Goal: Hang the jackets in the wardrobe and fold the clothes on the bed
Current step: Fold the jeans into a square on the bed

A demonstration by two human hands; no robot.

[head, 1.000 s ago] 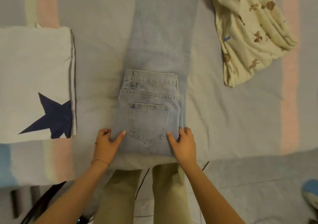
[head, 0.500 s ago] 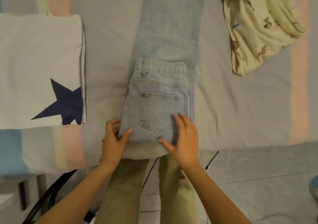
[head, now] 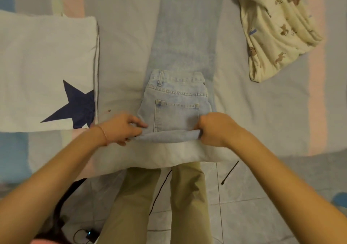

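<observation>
The bed [head: 122,56] carries pale jeans [head: 180,103] running from centre toward 12 o'clock, waist folded back over the legs. A white star-printed cloth [head: 47,71] lies at 9 o'clock and a crumpled cream garment [head: 272,28] at 1 o'clock. The left hand [head: 122,129] and right hand [head: 216,128] curl their fingers round the ends of the jeans' near fold.

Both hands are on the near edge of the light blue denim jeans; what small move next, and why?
Probably lift that near fold and turn it forward, away from the body. The left hand and right hand each grip one end of the near fold of the light blue denim jeans, whose legs lie long and unfolded beyond it.
</observation>
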